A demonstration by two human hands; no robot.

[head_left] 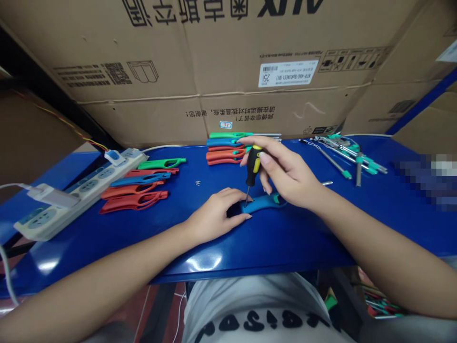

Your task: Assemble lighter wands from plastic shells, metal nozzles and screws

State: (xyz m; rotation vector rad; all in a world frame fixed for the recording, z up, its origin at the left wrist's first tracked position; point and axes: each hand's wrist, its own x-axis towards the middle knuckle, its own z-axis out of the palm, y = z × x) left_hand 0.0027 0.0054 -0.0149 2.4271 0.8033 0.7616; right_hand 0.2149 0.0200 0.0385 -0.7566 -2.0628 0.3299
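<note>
In my right hand (285,171) is a black and yellow screwdriver (254,164), held upright. Its thin shaft points down, and the tip meets the end of a blue lighter casing (262,204) lying on the blue table. My left hand (219,214) grips that same end of the casing between thumb and fingers. Part of the casing's far end, with a green piece, is hidden behind my right hand. A few tiny screws (198,182) lie loose to the left of my hands.
Several coloured casings (137,189) lie at left beside a white power strip (82,190). A stack of lighters (224,155) sits at the back. Metal rods with green parts (352,155) are heaped at right. A large cardboard box (214,62) stands behind the table (143,252).
</note>
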